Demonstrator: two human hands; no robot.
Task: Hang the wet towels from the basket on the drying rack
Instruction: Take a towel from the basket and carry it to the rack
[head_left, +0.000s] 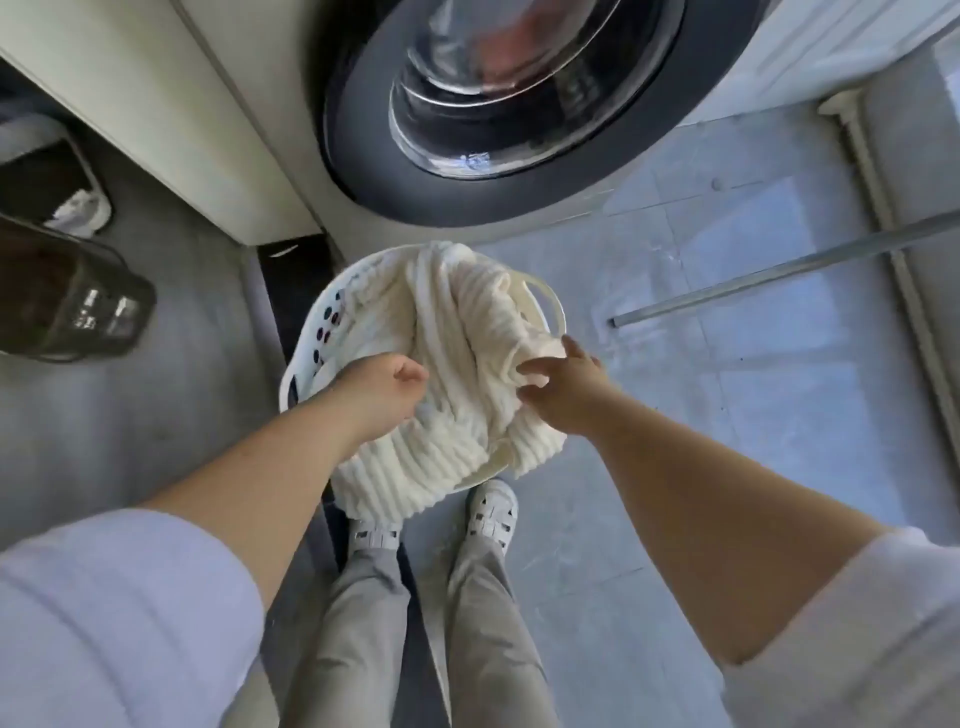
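A round white laundry basket (318, 325) with dark holes in its wall stands on the floor just ahead of my feet. A cream ribbed towel (447, 332) fills it and spills over the near rim. My left hand (382, 392) is curled into the towel's left side, gripping the cloth. My right hand (558, 387) pinches a bunched fold at the towel's right side. No drying rack is in view.
A front-loading washing machine (498, 119) with a dark round door stands right behind the basket. A white cabinet (171, 119) is at the left, dark bins (62, 291) beyond it. A metal pole (779, 270) lies across the pale tiled floor at the right.
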